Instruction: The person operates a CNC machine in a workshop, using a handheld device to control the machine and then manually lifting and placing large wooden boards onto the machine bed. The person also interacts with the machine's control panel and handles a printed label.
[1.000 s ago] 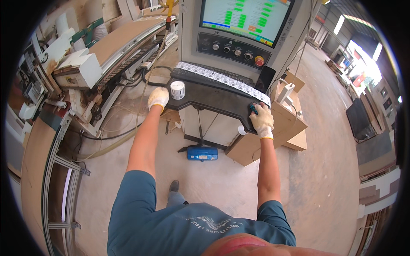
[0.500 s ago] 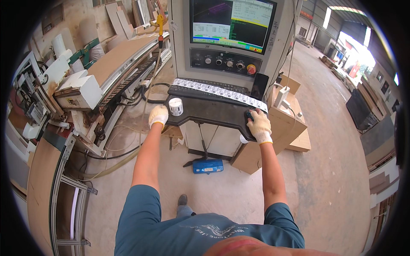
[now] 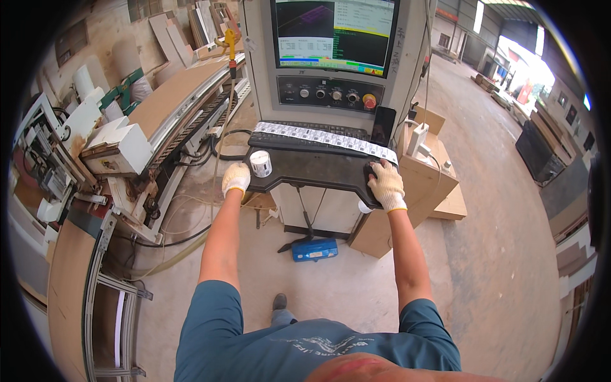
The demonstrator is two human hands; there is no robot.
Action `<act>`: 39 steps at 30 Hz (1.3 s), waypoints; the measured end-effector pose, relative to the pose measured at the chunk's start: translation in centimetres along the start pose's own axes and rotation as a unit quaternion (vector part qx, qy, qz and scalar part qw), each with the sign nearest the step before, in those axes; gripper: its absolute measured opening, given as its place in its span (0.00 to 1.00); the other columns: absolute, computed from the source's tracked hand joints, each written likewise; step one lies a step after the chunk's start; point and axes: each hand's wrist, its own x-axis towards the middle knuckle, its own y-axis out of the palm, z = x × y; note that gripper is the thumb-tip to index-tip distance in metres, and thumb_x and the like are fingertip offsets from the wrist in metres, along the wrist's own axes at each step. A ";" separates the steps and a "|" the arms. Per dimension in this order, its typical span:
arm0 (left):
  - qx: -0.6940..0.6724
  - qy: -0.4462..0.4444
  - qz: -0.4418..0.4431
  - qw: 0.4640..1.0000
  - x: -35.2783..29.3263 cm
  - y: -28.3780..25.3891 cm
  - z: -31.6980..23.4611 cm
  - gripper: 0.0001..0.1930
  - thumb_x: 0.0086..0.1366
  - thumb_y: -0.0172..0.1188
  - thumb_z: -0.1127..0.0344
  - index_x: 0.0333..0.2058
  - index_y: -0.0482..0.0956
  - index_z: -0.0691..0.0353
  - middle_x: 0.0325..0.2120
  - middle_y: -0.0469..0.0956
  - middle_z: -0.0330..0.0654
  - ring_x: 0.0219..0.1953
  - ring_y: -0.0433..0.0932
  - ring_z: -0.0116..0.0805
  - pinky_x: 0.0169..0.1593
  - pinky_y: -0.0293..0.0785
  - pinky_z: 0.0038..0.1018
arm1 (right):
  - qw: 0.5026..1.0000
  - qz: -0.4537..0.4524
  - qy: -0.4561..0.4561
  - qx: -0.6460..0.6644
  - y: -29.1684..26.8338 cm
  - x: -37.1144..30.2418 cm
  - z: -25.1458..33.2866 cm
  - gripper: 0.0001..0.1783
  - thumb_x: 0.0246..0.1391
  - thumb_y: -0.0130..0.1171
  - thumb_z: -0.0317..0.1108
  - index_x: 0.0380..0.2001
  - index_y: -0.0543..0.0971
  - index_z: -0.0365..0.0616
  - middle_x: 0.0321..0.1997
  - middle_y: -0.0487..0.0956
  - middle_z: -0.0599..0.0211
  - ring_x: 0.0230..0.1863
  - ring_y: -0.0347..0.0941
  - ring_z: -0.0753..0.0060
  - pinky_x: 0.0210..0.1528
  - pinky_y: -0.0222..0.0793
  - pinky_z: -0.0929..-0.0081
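Left fingers (image 3: 237, 173): curled in a white glove over the left edge of the black shelf (image 3: 305, 170), gripping the rim.
Left hand (image 3: 235, 179): at nine o'clock of the shelf, just beside the small white roll (image 3: 260, 163) standing at its one o'clock.
Right fingers (image 3: 382, 172): bent and spread over a dark mouse (image 3: 371, 173), covering most of it; whether pressing, cannot tell.
Right hand (image 3: 386, 185): at three o'clock of the shelf, gloved, wrist off the edge.
Keyboard (image 3: 305, 137): at twelve o'clock of the shelf, untouched, a patterned strip across it.
Step in hand: likely steering the pointer, braced against the console.
Next move: probably small, steady mouse travel, eyes on the screen (image 3: 335, 32) above the knobs (image 3: 328, 94).
Below: blue box (image 3: 314, 249) on the floor at six o'clock.
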 end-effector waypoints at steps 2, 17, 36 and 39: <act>-0.003 0.001 -0.003 1.000 0.0 0.0 0.0 0.27 0.71 0.42 0.51 0.47 0.84 0.67 0.49 0.80 0.64 0.54 0.79 0.62 0.59 0.75 0.51 | 1.000 -0.005 0.000 -0.001 0.1 0.0 0.0 0.23 0.58 0.63 0.42 0.58 0.80 0.56 0.67 0.73 0.54 0.63 0.72 0.49 0.64 0.71 0.55; -0.017 -0.003 0.001 1.000 -0.4 -0.5 -0.4 0.28 0.71 0.40 0.52 0.47 0.85 0.67 0.50 0.80 0.63 0.55 0.79 0.62 0.61 0.74 0.50 | 1.000 -0.011 -0.001 0.005 0.5 0.0 -0.3 0.23 0.57 0.64 0.41 0.57 0.80 0.55 0.67 0.73 0.53 0.64 0.72 0.48 0.64 0.71 0.55; 0.012 -0.024 0.021 0.999 0.3 -0.2 -0.1 0.28 0.71 0.42 0.50 0.51 0.83 0.64 0.53 0.79 0.62 0.57 0.78 0.61 0.62 0.73 0.49 | 1.000 0.001 0.011 -0.001 0.0 0.1 0.1 0.23 0.57 0.64 0.41 0.57 0.81 0.57 0.68 0.73 0.55 0.64 0.72 0.50 0.63 0.71 0.54; 0.005 -0.025 0.022 0.999 0.4 -0.1 -0.1 0.28 0.71 0.42 0.50 0.52 0.83 0.64 0.53 0.79 0.62 0.58 0.78 0.61 0.62 0.73 0.49 | 1.000 0.002 0.014 -0.001 -0.1 0.1 0.2 0.23 0.57 0.64 0.41 0.57 0.81 0.57 0.68 0.73 0.56 0.64 0.72 0.50 0.63 0.71 0.54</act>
